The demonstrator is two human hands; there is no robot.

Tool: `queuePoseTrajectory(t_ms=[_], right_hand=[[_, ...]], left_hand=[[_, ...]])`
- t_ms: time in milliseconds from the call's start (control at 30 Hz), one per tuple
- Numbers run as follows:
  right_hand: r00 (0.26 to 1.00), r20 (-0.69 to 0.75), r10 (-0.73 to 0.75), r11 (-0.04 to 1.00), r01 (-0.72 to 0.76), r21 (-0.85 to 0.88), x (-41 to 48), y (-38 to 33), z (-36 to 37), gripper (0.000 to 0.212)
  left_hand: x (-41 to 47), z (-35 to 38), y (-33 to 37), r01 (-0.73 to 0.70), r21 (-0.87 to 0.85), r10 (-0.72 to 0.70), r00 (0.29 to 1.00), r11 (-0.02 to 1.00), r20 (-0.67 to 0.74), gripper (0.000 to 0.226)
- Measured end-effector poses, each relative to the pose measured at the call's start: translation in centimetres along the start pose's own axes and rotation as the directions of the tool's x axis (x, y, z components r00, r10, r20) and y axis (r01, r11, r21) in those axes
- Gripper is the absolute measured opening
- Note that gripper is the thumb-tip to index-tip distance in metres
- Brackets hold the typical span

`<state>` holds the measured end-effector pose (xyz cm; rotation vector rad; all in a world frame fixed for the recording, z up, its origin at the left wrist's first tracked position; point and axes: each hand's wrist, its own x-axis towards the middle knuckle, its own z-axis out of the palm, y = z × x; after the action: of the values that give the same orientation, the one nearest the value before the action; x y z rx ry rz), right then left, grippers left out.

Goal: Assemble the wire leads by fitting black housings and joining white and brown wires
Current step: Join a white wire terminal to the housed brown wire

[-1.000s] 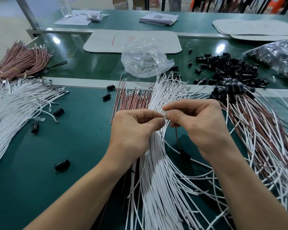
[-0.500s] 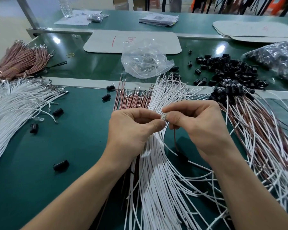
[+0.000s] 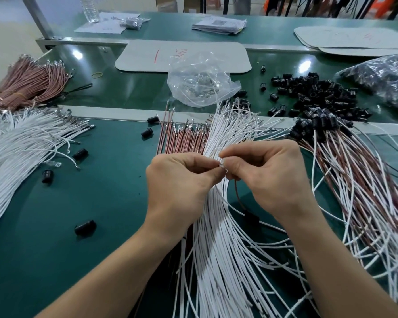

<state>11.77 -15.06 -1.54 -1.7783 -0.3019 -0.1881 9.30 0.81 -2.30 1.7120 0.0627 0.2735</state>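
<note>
My left hand (image 3: 179, 180) and my right hand (image 3: 269, 175) meet fingertip to fingertip over the centre of the green mat, both pinching a small silvery part (image 3: 222, 162) at the wire ends. A brown wire (image 3: 238, 196) hangs from my right hand down to a black housing (image 3: 251, 216) lying on the mat. A white wire (image 3: 218, 193) runs down from under my left hand. Beneath the hands lies a fan of loose white wires (image 3: 218, 260), with brown wires (image 3: 184, 141) beside it. Finished leads with black housings (image 3: 317, 120) spread to the right.
Loose black housings (image 3: 313, 92) are heaped at the back right, single ones (image 3: 85, 227) lie on the mat at left. A clear bag of metal terminals (image 3: 200, 83) sits behind the wires. White wires (image 3: 21, 143) and a brown bundle (image 3: 25, 83) lie at far left.
The hands stay pinched together at the same spot; the fingertips have shifted only slightly around the small silvery part.
</note>
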Motion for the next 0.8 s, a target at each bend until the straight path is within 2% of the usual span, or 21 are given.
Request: queuePoseTrajectory(t_ms=[133,267,533,800], right_hand=[[1.000,-0.014,-0.010,0.994,0.008,-0.109,-0.2,-0.1,0.0,0.021],[0.998,-0.007,-0.057,0.981,0.054,-0.189,-0.2,-0.1,-0.2,0.019],[0.995,0.025,0.096,0.980,-0.099,0.172,0.7,0.5,-0.7,0.020],[0.992,0.079,0.098,0.976,-0.111,0.189,0.7,0.5,-0.9,0.023]], left_hand=[[-0.2,0.0,0.0,-0.037,0.071,0.037,0.999,0.997,0.000,0.019],[0.4,-0.1,0.0,0.020,0.072,-0.024,0.999,0.997,0.048,0.020],[1.0,-0.3,-0.1,0.106,-0.019,-0.104,0.989,0.994,0.102,0.026],[0.8,-0.3,0.0,0.109,-0.060,-0.102,0.989,0.992,0.109,0.026]])
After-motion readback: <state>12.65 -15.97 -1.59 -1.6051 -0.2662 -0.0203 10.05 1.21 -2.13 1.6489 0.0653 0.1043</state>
